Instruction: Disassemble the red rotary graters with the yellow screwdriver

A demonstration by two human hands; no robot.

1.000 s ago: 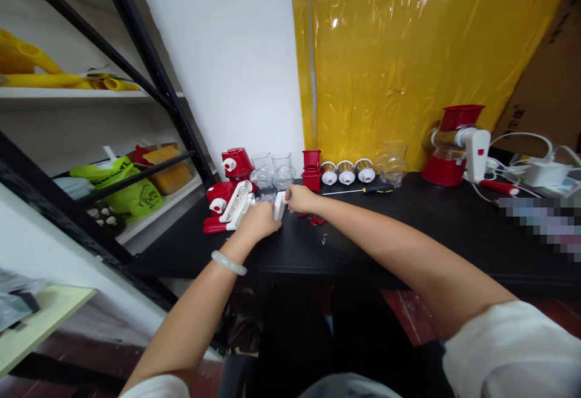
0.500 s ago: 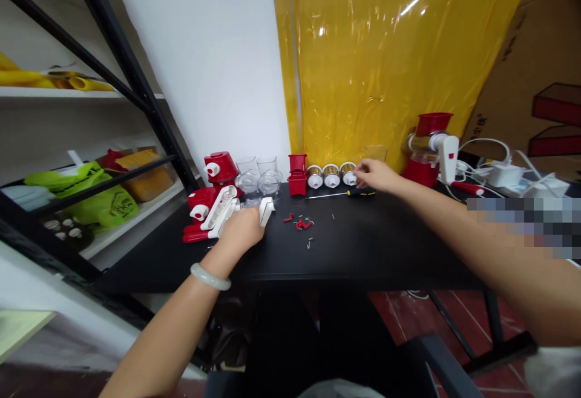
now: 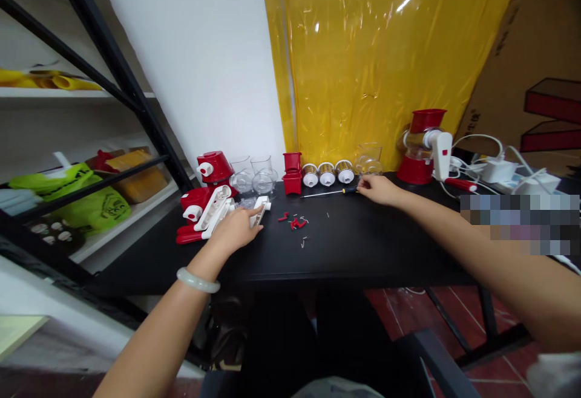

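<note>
My left hand (image 3: 233,228) is closed around a white crank handle (image 3: 262,202), held low over the left part of the table. Beside it lie more white cranks (image 3: 213,207) with red grips. At the back, my right hand (image 3: 379,190) pinches the handle end of a screwdriver (image 3: 348,190), whose shaft points left along the table. Small red parts (image 3: 297,223) and several loose screws (image 3: 304,242) are scattered between my hands. Behind the screwdriver stand three grater drums (image 3: 327,174) in a row.
Red grinder bases (image 3: 214,168) and clear housings (image 3: 262,175) stand at the back left, next to stacked red hoppers (image 3: 292,173). An assembled red grater (image 3: 420,147), white cables and power adapters (image 3: 499,170) are on the right. A shelf rack (image 3: 131,92) borders the left side.
My right hand has come from beside the drums down onto the screwdriver's handle. The crank handle in my left hand has tilted and come lower. The camera view has shifted slightly.
</note>
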